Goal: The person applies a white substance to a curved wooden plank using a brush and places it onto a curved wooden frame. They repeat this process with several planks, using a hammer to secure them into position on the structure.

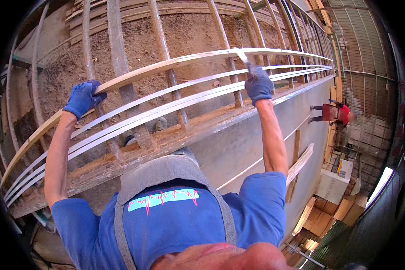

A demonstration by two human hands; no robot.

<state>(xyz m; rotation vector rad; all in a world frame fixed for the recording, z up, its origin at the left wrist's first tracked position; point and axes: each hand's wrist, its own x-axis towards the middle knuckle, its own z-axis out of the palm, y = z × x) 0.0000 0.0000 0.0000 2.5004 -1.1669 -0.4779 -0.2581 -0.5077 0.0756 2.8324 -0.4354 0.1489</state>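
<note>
My left hand (81, 98), in a blue work glove, is closed round a long, narrow wooden strip (135, 77). The strip is bare wood near this hand and whitish along its right-hand stretch. In my blue-gloved right hand (258, 84) is a paintbrush (241, 55), blurred, its white tip touching the strip's whitened part. On my side of this strip lie a single white strip (166, 90) and a close pair of white strips (162, 106), roughly parallel to it. All of them rest across the bars of a rack.
Rusty, paint-spotted rack bars (158, 33) run away from me over a debris-covered floor (189, 38). A wooden beam (166, 139) edges the rack before my body. At the right, a person in red (342, 113) stands beyond boards (300, 164) and a white box (332, 185).
</note>
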